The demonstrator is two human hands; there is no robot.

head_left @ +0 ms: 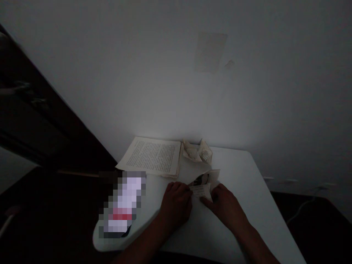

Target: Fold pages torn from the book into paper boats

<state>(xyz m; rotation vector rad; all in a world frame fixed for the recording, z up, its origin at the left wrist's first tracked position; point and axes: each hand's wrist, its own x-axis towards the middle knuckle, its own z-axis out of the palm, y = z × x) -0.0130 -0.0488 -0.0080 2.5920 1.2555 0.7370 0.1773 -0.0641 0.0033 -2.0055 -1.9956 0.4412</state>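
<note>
head view:
left hand (176,202): fingers curled, pinching left edge of folded paper (205,185)
right hand (225,205): fingers bent, gripping the paper's right side
paper: on white table (247,205), between both hands
nearby: open book (152,156), folded paper figures (198,151) just behind

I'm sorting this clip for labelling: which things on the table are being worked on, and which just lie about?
In hand:
- small printed paper, pinched between the left hand and the right hand

Lying about:
- stack of printed pages at the back of the white table
- folded paper shapes beside the stack
- blurred-out item at the left edge
</note>
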